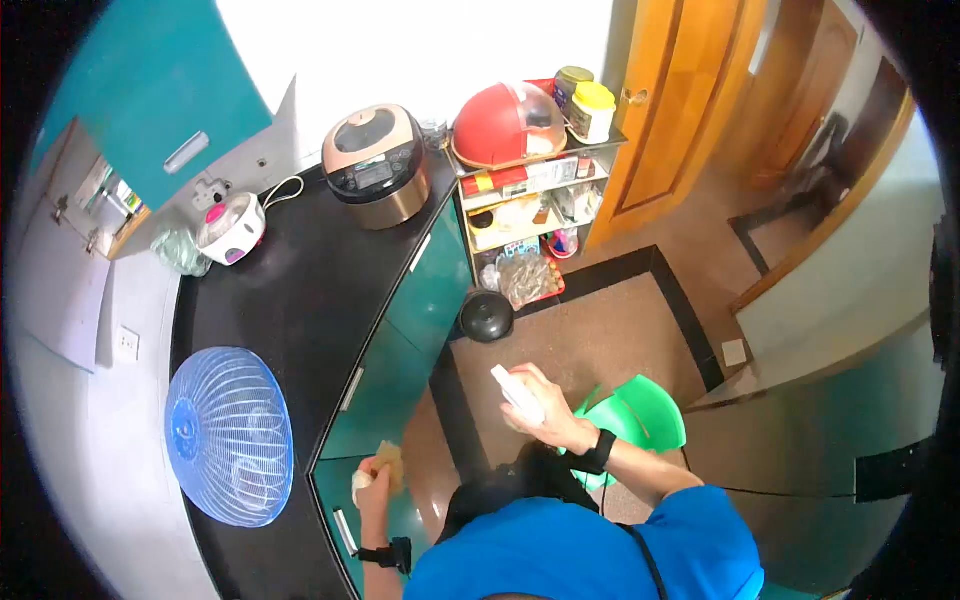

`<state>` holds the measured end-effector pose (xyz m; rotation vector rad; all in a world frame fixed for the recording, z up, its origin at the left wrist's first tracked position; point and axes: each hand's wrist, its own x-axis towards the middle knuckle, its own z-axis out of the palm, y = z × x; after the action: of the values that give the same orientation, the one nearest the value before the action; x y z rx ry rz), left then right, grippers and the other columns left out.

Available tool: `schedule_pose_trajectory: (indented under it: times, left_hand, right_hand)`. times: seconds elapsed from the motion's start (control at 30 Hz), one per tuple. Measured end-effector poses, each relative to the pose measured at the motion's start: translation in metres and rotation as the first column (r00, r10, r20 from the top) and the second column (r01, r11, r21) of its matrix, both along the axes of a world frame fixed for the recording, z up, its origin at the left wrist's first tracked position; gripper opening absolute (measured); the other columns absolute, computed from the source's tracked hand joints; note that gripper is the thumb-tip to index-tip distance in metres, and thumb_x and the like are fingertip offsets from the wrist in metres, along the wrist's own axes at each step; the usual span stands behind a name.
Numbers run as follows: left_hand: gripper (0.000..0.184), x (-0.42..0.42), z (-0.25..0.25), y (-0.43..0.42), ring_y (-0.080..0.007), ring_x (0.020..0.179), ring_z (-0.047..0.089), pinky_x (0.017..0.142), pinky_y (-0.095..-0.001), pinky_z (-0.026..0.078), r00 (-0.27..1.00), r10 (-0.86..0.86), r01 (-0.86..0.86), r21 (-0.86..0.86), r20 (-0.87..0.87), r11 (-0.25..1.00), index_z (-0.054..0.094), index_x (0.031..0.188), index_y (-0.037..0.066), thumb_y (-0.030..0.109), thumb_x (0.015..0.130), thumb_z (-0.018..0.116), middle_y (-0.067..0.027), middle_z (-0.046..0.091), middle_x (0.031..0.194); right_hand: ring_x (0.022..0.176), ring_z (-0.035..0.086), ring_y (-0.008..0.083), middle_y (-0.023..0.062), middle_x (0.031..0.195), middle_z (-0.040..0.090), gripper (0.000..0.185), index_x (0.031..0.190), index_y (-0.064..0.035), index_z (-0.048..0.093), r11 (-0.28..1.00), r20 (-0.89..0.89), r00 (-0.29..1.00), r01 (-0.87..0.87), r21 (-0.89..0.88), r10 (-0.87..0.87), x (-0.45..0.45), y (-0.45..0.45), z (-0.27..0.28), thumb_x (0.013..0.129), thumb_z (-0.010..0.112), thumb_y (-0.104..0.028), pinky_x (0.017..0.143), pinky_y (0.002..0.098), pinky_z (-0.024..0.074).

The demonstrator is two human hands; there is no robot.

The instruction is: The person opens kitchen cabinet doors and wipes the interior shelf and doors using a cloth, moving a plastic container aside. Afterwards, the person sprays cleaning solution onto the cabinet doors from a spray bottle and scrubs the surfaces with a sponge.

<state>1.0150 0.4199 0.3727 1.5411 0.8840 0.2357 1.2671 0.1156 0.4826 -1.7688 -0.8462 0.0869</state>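
My left hand point(374, 486) is closed on a crumpled pale yellow cloth point(391, 463), close in front of the teal lower cabinet point(372, 430). Part of the cloth bulges out on either side of the fingers. My right hand point(556, 418) grips a smooth, narrow white object point(519, 396), possibly a bottle; the fingers cover part of it, so its kind cannot be made out. Below and to the right of that hand stands a bright green plastic stool or bin point(650, 415), partly hidden by my forearm.
A black counter point(300, 300) runs along the left, bearing a blue mesh food cover point(230, 437), a rice cooker point(376, 165) and a small white cooker point(232, 229). Beyond are a filled shelf rack point(515, 205), a black lidded pot point(487, 316) on the floor and a wooden door point(665, 110).
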Motion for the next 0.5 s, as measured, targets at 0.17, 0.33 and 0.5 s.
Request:
schedule_pose_trajectory:
  times: [0.17,0.33,0.5]
  left_hand:
    - [0.027,0.038,0.005,0.006,-0.0138,0.096,0.065,0.083,-0.0306,0.054,1.0,0.01,-0.01,-0.067,-0.004,0.998,0.063,0.117,0.003,0.009,0.092,0.065,-0.0058,0.069,0.107]
    - [0.027,0.053,-0.031,0.041,-0.0143,0.096,0.065,0.084,-0.0295,0.052,0.999,-0.029,0.033,-0.1,0.044,0.994,0.062,0.118,0.003,0.009,0.092,0.065,-0.005,0.069,0.109]
    - [0.026,0.061,-0.034,0.058,-0.0124,0.093,0.063,0.082,-0.0279,0.05,0.998,-0.038,0.04,-0.052,0.04,0.998,0.063,0.118,0.004,0.009,0.093,0.065,-0.0035,0.068,0.107]
  right_hand:
    - [0.096,0.067,0.039,0.0167,0.118,0.058,0.047,0.126,-0.0038,0.054,0.997,0.107,0.991,-0.077,0.002,0.076,0.048,0.03,0.005,0.089,0.077,-0.022,0.078,0.0439,0.057]
    - [0.095,0.066,0.0383,0.0168,0.117,0.058,0.044,0.124,-0.0021,0.055,0.996,0.185,0.979,-0.084,0.011,0.081,0.046,0.07,0.023,0.09,0.077,-0.02,0.078,0.044,0.0561]
    - [0.096,0.065,0.0394,0.0182,0.116,0.06,0.042,0.123,-0.0027,0.057,0.995,0.071,0.993,-0.092,-0.024,0.093,0.045,0.093,0.038,0.089,0.077,-0.02,0.078,0.0428,0.0559]
